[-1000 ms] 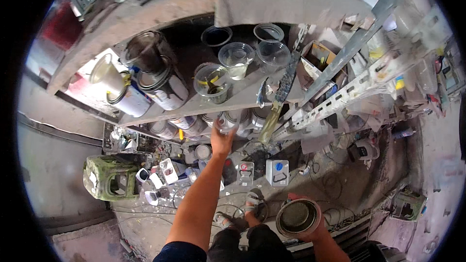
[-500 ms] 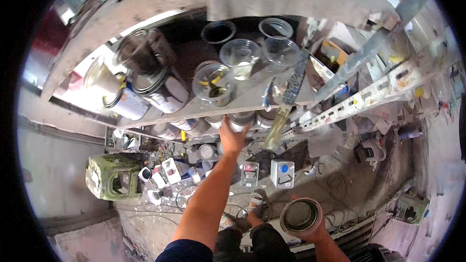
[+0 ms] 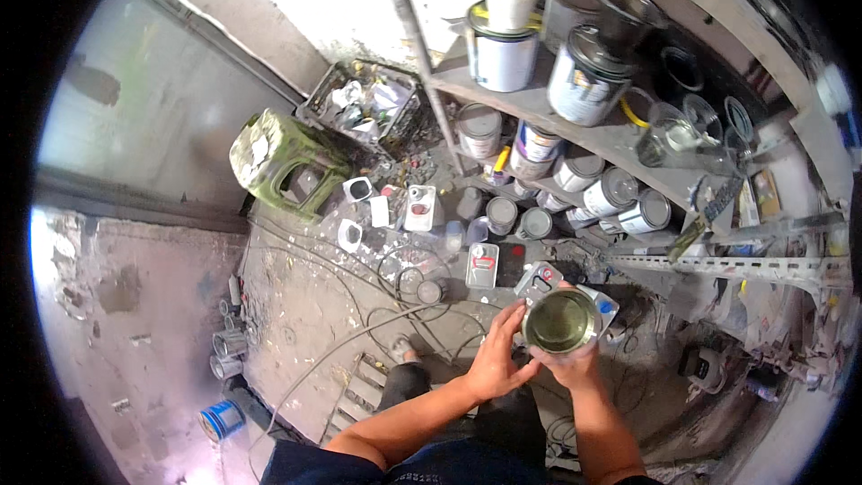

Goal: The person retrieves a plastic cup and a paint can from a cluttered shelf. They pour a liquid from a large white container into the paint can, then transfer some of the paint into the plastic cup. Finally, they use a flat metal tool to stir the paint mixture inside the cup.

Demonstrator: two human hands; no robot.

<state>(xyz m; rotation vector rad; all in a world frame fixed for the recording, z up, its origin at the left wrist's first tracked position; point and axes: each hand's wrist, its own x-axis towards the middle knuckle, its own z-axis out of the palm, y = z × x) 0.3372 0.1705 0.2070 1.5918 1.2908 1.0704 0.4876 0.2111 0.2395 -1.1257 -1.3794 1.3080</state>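
Observation:
An open metal can [image 3: 562, 321], its inside greenish and shiny, is held up in front of me. My right hand [image 3: 575, 365] is closed around its lower right side, and part of the palm is hidden behind it. Close to the can's left side is my left hand [image 3: 492, 357], with thumb and fingers apart. The fingertips reach the can's edge, though whether they touch it I cannot tell. Below and behind the can, a clear rectangular container with a black handle [image 3: 537, 281] stands on the floor.
To the right, a shelf [image 3: 575, 136] carries paint cans and clear plastic cups [image 3: 666, 135]; more cans [image 3: 616, 187] fill the level below. A green stool [image 3: 289, 166] and a crate of rubbish [image 3: 368, 108] stand at far left. Hoses [image 3: 346, 323] cross the floor near a slatted wooden piece [image 3: 359, 395].
My view has swung left, placing the shelf at the right. My left hand has left the lower-shelf cans and come beside the held can. My right hand has brought that can up and inward.

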